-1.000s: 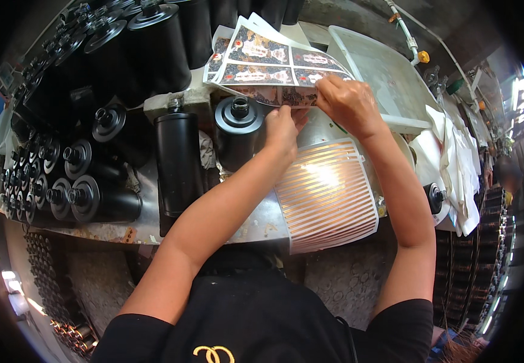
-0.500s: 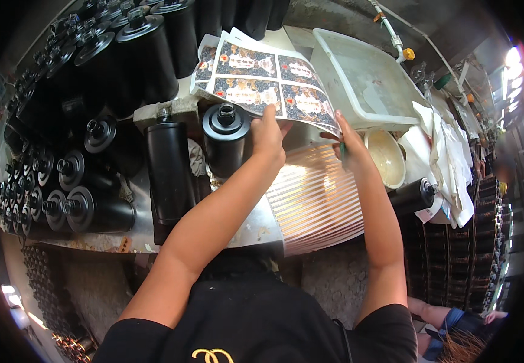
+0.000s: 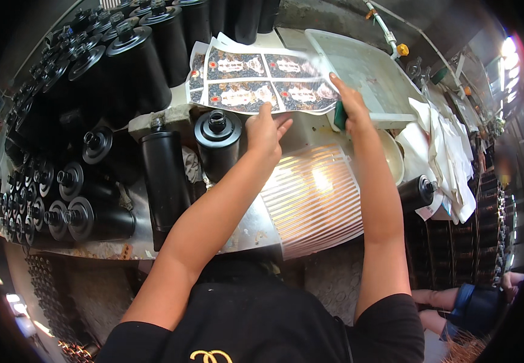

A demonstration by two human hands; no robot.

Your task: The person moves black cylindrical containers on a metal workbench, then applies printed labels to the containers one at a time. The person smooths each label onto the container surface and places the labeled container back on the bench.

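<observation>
A thin, glossy sheet (image 3: 260, 81) of printed labels, dark patterned rectangles with pale centres in two rows, lies spread at the far middle of the table (image 3: 247, 227), its right end curling up over a shallow white plastic tray (image 3: 374, 66). The left hand (image 3: 266, 130) rests at the sheet's near edge, fingers together and pressing flat on it rather than pinching. The right hand (image 3: 348, 106) is at the sheet's near right corner, forefinger stretched onto the film, the other fingers curled round a small dark green thing (image 3: 340, 116) whose shape cannot be told.

Just left of the left hand stands a squat black bottle (image 3: 218, 142) with a ribbed screw neck, and beside it a taller, smooth black cylinder (image 3: 164, 178). Many more matt black bottles (image 3: 86, 103) lie stacked in rows along the left and far left, necks facing this way. Near the forearms a ribbed, translucent white panel (image 3: 313, 196) glows from light beneath, set in the worn, speckled metal table. On the right lie crumpled white cloths (image 3: 446, 145), a pale round bowl (image 3: 393, 154) and another black bottle (image 3: 418, 190) on its side.
</observation>
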